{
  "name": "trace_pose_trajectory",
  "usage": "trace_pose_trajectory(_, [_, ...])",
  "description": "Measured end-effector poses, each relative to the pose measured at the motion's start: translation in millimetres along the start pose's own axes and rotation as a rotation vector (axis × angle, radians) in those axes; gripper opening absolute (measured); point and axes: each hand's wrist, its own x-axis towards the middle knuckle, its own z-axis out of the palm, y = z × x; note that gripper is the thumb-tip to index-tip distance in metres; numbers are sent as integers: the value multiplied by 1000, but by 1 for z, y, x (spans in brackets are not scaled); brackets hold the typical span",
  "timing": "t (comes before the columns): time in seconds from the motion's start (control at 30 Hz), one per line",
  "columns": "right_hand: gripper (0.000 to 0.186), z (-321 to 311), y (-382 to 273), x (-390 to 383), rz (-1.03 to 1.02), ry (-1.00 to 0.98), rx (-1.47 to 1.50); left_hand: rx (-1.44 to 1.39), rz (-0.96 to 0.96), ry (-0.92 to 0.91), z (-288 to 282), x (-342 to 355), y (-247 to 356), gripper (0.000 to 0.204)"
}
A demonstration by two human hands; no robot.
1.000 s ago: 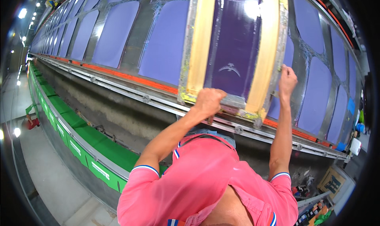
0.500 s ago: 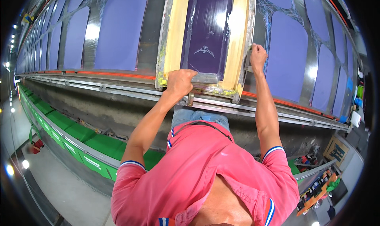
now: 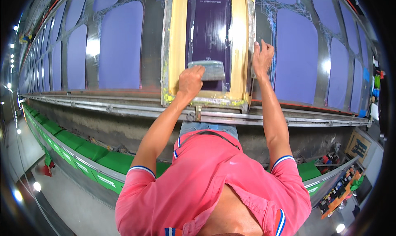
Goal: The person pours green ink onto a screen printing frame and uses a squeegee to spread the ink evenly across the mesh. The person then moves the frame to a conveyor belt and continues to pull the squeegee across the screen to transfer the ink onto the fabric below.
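Observation:
My left hand (image 3: 190, 81) is closed on a squeegee with a clear, greyish blade (image 3: 212, 71), held over the dark purple printing area near the bottom of the screen frame (image 3: 167, 50). That frame is pale wood and tape with metal edges and paint-spotted corners. My right hand (image 3: 262, 58) is at the frame's right edge, fingers slightly bent and apart, with no object visible between them. Light purple flat panels (image 3: 296, 54) lie in rows on the long metal table either side of the frame.
A metal rail (image 3: 288, 121) runs along the table's near edge. Below, green bins (image 3: 95, 153) line a curved barrier. A person in red (image 3: 48, 166) is small at the left. An orange rack with small items (image 3: 338, 190) is at the lower right, near a wooden board (image 3: 357, 145).
My left hand has brought the squeegee up from the frame's lower end onto the purple area. My right hand's fingers have loosened from a pinch. The view has levelled and shifted.

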Motion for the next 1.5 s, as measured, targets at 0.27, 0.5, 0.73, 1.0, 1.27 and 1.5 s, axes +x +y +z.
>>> trace_pose_trajectory(0.27, [37, 30, -105, 102, -437, 29, 184, 113, 36, 36, 16, 238, -91, 32])
trace_pose_trajectory(0.5, [28, 85, -173, 249, -729, -573, -32, 202, 85, -56, -4, 383, -135, 37])
trace_pose_trajectory(0.73, [15, 130, -154, 257, -701, -513, -203, 121, 61, -77, -10, 374, -118, 19])
trace_pose_trajectory(1.0, [10, 39, -121, 22, -703, -587, -71, 85, -32, -297, -22, 137, -43, 36])
trace_pose_trajectory(1.27, [13, -31, -98, -136, -637, -706, 8, -78, -92, -402, -32, -25, 11, 34])
trace_pose_trajectory(1.5, [13, 35, -129, 38, -604, -608, -82, 57, -37, -329, -31, 161, -45, 22])
